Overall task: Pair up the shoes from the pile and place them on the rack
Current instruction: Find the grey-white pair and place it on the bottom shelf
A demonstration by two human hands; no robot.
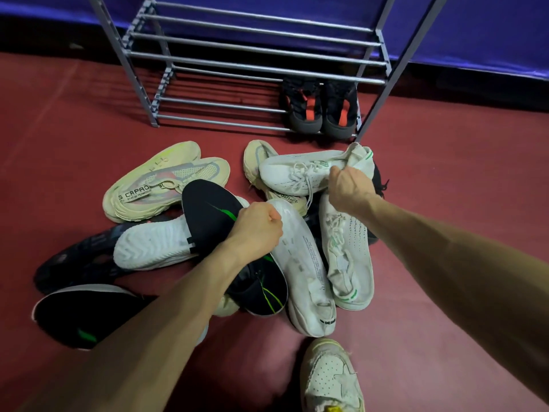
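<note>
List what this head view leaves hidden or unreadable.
- Left hand: its fingers curl out of sight, so which shoe its grip holds is unclear.
- Black shoe: mostly covered by the white shoe in the right hand.
- Rack: upper part cut off by the top edge.
- Dark shoe: blurred pattern.

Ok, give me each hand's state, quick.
Left hand: grips the black shoe.
Right hand: grips the white shoe with green trim at its collar.

Two bare forearms, no sleeves, hands [257,226] without rings or watch, worn white perforated sneaker [332,379] (scuffed, yellow tag)
</note>
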